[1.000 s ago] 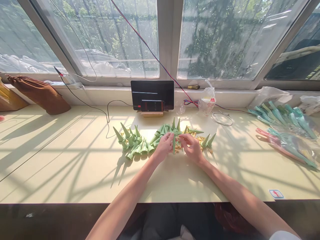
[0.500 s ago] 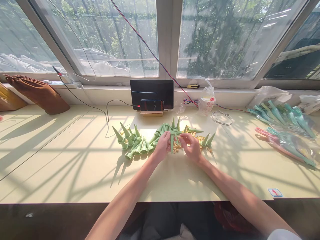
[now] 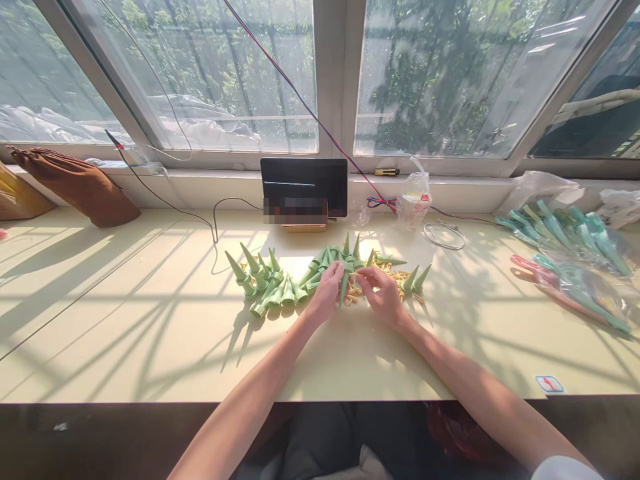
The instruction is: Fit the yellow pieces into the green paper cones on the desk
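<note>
My left hand (image 3: 327,293) is closed round the wide end of a green plastic spike (image 3: 345,285), whose point is directed down toward me. Thumb and fingers of my right hand (image 3: 383,293) are pinched together at the spike's right side. Whatever sits between those fingertips is too small to make out. Several more green spikes (image 3: 274,293) lie or stand on the table to the left of my hands, with others (image 3: 333,255) just behind them. Small yellow pegs (image 3: 397,275) are scattered behind and beside my right hand.
A tablet (image 3: 305,175) leans at the back of the pale table (image 3: 165,340), with a pixelated patch before it. A brown pouch (image 3: 83,187) lies at left. Bagged teal and pink plastic items (image 3: 575,280) lie at right. A coiled cable (image 3: 444,235) and plastic bag (image 3: 415,200) sit behind.
The held spike has tilted slightly, its point shifting a little to the left. Both hands stay at almost the same place with the same grip.
</note>
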The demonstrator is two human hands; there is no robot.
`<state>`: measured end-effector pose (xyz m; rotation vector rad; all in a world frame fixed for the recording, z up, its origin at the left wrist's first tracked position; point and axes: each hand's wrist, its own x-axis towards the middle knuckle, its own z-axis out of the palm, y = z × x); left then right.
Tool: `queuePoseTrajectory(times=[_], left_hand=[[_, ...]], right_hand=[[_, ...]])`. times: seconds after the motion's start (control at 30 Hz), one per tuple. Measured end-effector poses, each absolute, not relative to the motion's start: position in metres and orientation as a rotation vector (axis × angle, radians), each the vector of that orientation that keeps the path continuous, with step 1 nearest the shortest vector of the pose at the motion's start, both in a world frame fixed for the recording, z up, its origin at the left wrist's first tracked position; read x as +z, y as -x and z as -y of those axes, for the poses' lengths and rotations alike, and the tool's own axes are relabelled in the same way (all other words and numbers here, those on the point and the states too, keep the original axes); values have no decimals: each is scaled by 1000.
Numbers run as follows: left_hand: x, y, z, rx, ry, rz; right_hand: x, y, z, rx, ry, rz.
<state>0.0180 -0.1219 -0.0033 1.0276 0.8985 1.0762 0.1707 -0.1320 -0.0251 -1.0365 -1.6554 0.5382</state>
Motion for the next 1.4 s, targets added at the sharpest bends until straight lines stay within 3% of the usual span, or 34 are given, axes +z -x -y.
queuePoseTrajectory(times=[1.4], left_hand=[[4,-20,129,1121,-1092,-988]], right_hand=[[-27,-173,131,548,997,1710]])
